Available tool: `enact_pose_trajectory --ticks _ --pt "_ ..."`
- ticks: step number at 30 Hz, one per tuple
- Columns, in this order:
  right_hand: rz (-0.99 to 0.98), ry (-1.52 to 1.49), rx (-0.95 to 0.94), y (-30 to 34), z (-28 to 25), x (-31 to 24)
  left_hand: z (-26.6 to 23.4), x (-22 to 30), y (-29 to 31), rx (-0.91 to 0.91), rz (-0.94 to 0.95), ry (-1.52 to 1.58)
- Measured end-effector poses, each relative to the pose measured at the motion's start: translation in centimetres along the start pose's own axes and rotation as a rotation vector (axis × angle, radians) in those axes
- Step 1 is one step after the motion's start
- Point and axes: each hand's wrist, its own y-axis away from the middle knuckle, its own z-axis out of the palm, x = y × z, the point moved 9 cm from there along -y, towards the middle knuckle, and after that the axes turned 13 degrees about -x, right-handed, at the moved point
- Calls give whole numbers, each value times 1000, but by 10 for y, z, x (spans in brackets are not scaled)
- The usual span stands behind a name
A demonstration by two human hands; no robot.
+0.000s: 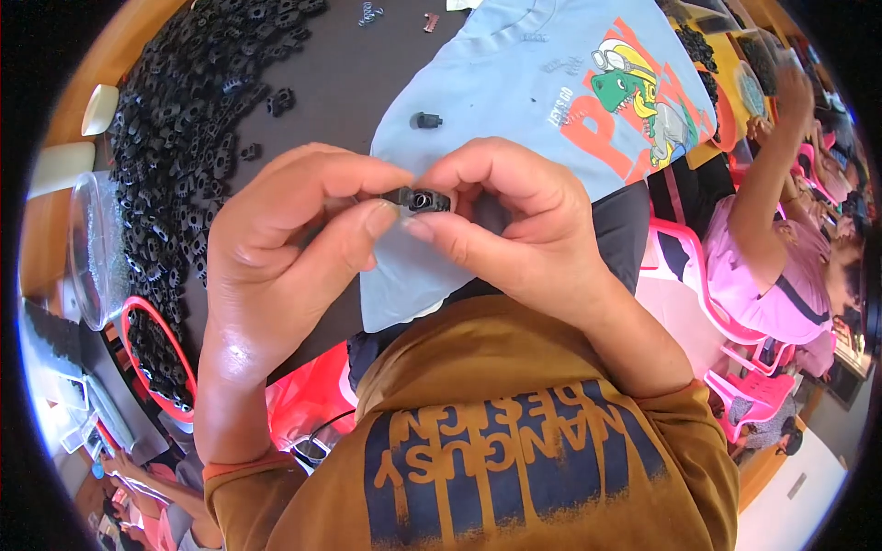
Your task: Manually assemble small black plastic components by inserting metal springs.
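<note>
Both hands meet above a light blue T-shirt [459, 101] spread on the dark table. My left hand [285, 220] pinches a dark edge of a small black plastic clip piece between thumb and forefinger. The thumb and fingers of my right hand [524, 216] are closed on the other side of the same small black plastic clip piece [429, 200]; a round, shiny ring shows in its open end. Whether it is one part or two joined is hidden by the fingertips. A similar black piece [426, 120] lies on the shirt, just beyond my hands.
Heaped black toothed clip pieces [175, 156] cover the table's left side. A red-rimmed basket [158, 358] holds more, near a clear round tub [92, 248]. Small coiled bits [370, 13] lie at the far edge. At right, a person in pink [767, 248] sits by pink chairs [689, 266].
</note>
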Motion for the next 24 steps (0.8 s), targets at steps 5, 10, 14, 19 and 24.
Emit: enact_pose_trajectory --ticks 5,10,14,19,24 --pt "-25 21 -8 -1 1 0 1 -1 2 -22 43 -87" --pt "-77 146 -13 -2 0 -6 3 5 -1 -27 71 -185" --pt "-93 172 -3 -2 -1 -8 2 7 -2 -8 94 -224" --pt "-88 186 2 -2 -1 -7 3 7 -1 16 110 -233" --pt "-90 203 -3 -2 0 -9 1 7 1 33 63 -245"
